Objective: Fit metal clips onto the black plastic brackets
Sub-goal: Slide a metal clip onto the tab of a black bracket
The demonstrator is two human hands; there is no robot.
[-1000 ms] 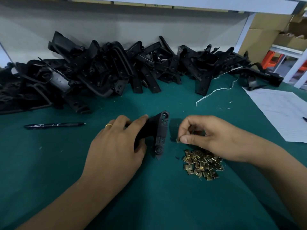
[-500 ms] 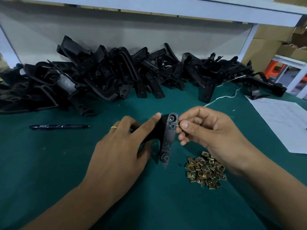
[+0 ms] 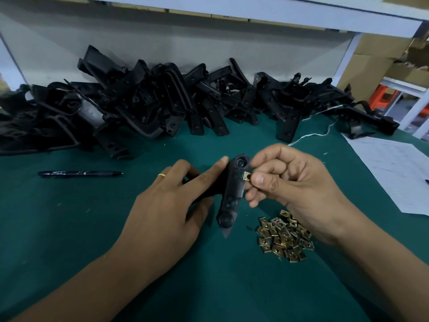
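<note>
Green mat (image 3: 69,228), bracket (image 3: 232,194) upright, long axis near-far, clip (image 3: 246,176) rightward

Your desk (image 3: 69,228) is teal-green; the bracket (image 3: 232,194) and pen (image 3: 79,174) black, the clips (image 3: 284,235) brassy gold, the paper (image 3: 399,173) white.

Black pen (image 3: 80,174) lying flat at 9 o'clock on green table mat (image 3: 69,228), white paper sheet (image 3: 394,173) at 3 o'clock, white string (image 3: 311,135) trailing toward 1 o'clock, cardboard boxes (image 3: 380,52) and white shelf frame (image 3: 348,49) at 2 o'clock.
</note>
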